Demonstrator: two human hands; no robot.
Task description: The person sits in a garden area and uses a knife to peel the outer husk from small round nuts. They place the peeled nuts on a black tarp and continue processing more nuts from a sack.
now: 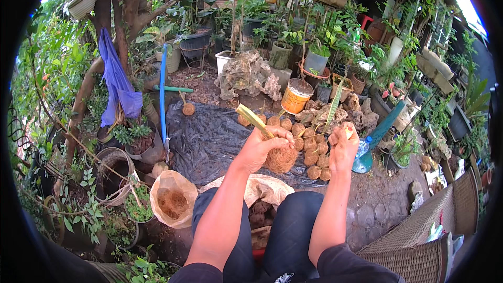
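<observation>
My left hand (271, 143) grips the base of a cut green-yellow plant stem or leaf (251, 118). A large ball of brown coconut fibre (280, 159) hangs just under that hand. My right hand (342, 141) is raised to the right, its fingers closed on a small yellow and red item (349, 131) too small to name. A thin strand (312, 137) runs between the two hands. Beyond them, several small fibre balls (311, 158) lie grouped on a black plastic sheet (204, 137). Another fibre ball with a sprig (188, 108) sits at the sheet's far left.
A paper bag of loose fibre (173, 200) stands left of my knees. Between my legs is an open sack (271, 186) with dark brown clumps. Rocks (249, 72), potted plants and an orange bucket (296, 96) border the sheet. A water bottle (364, 145) stands right; a wicker seat (416, 251) is lower right.
</observation>
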